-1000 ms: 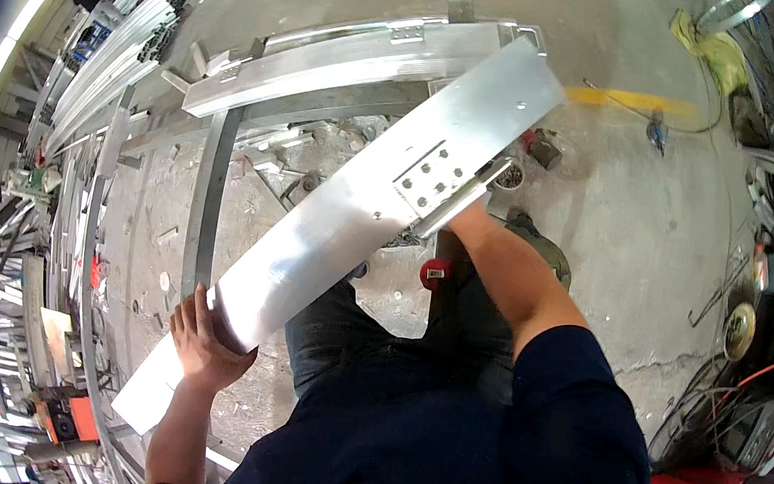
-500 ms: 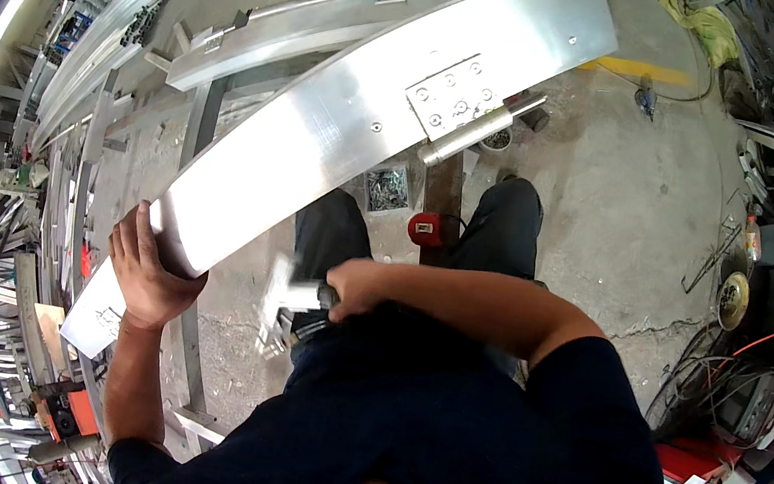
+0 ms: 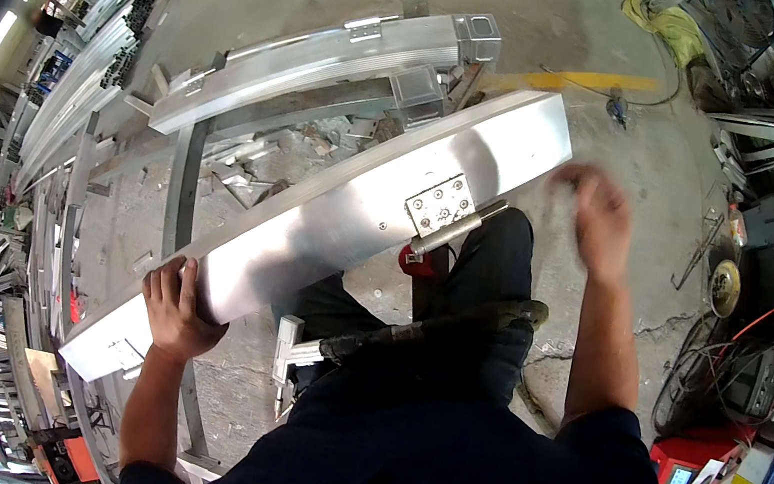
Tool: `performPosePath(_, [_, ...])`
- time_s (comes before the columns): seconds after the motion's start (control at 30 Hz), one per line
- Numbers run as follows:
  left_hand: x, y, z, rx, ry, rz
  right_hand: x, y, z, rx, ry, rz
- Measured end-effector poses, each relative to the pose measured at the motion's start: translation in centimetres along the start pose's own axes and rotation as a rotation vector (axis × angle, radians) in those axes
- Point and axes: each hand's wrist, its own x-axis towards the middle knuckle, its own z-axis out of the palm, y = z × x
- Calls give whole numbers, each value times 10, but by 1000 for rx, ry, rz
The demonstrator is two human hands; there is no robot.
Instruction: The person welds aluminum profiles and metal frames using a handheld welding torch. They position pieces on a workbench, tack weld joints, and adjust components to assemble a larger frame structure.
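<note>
A long, flat-faced aluminium profile (image 3: 283,261) lies slantwise before me, from lower left to upper right. Near its left end my left hand (image 3: 180,316) is closed over the profile, fingers across the far edge. A hinge (image 3: 440,205) with a screwed plate and a round barrel sits on the profile's right half. Beyond the right end, my right hand (image 3: 598,220) is raised, apart from the metal, its fingers smeared by motion. Across my lap rests a hand tool (image 3: 288,353) with a silver angled head and a dark, sleeve-like rear part; neither hand touches it.
Another aluminium profile with a hinge (image 3: 365,31) lies on the grey steel frame (image 3: 184,180) beyond. A red tape measure (image 3: 416,262) is partly hidden by the profile. Cables (image 3: 745,349) and machines crowd the right; metal stock (image 3: 80,72) fills the left.
My right hand has let go of the hand tool and swung right and away from me. The profile's right end has come nearer to me, with my left hand still on it.
</note>
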Motion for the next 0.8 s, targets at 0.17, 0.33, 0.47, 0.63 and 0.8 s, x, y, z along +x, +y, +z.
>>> performPosePath(0.17, [25,-21,43,-78,-41,61,41,141,-39,-82,274,585])
performPosePath(0.33, [63,-61,82,56,-542,-143,55,155,10,-183,134,713])
performPosePath(0.47, [97,-107,149,55,-711,-131,62,180,49,-411,124,739])
performPosePath(0.63, [113,-145,267,-47,-741,-102,64,251,69,-318,130,720])
performPosePath(0.8, [153,-134,261,-49,-875,-135,64,247,70,-200,143,812])
